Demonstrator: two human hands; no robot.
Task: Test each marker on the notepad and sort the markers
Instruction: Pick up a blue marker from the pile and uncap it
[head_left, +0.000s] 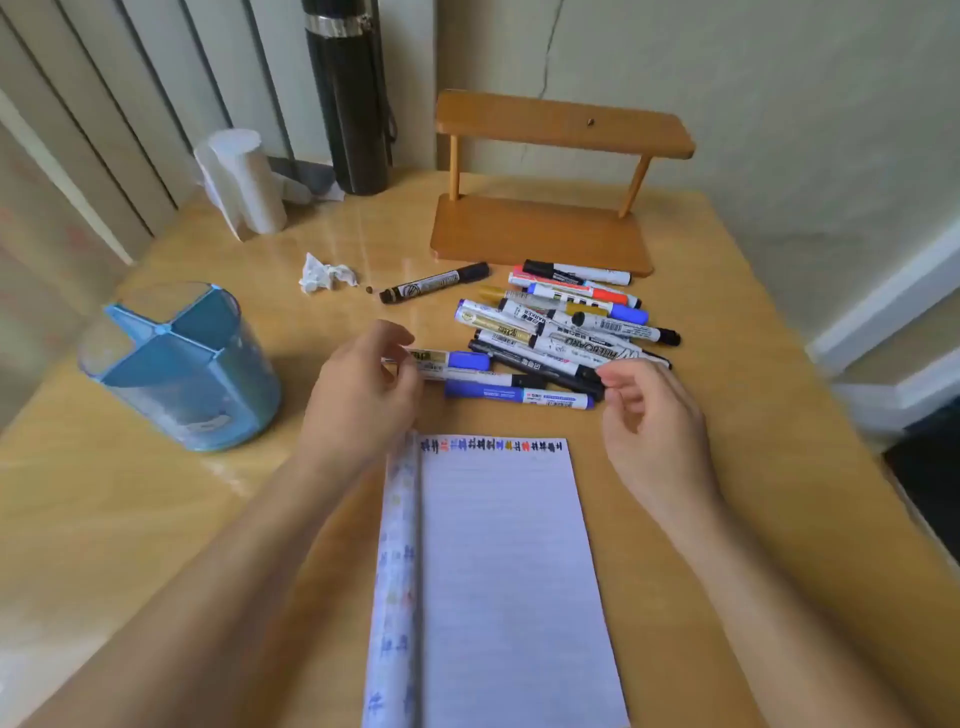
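Note:
A lined notepad (498, 571) lies open near the table's front edge, with a row of coloured test marks (493, 446) along its top. Beyond it lies a pile of several markers (561, 322) with black, blue, red and gold caps. My left hand (363, 389) pinches the end of a white marker with a blue cap (457, 360), low over the table at the pile's left side. My right hand (649, 415) hovers with loosely curled fingers beside the end of a black marker (540, 366), holding nothing. One black marker (436, 283) lies apart from the pile.
A blue pen holder (182, 364) with several compartments stands at the left. A small wooden shelf (545, 234) stands behind the pile. A crumpled tissue (327, 275), a white roll (244, 182) and a tall black flask (348, 93) are at the back left.

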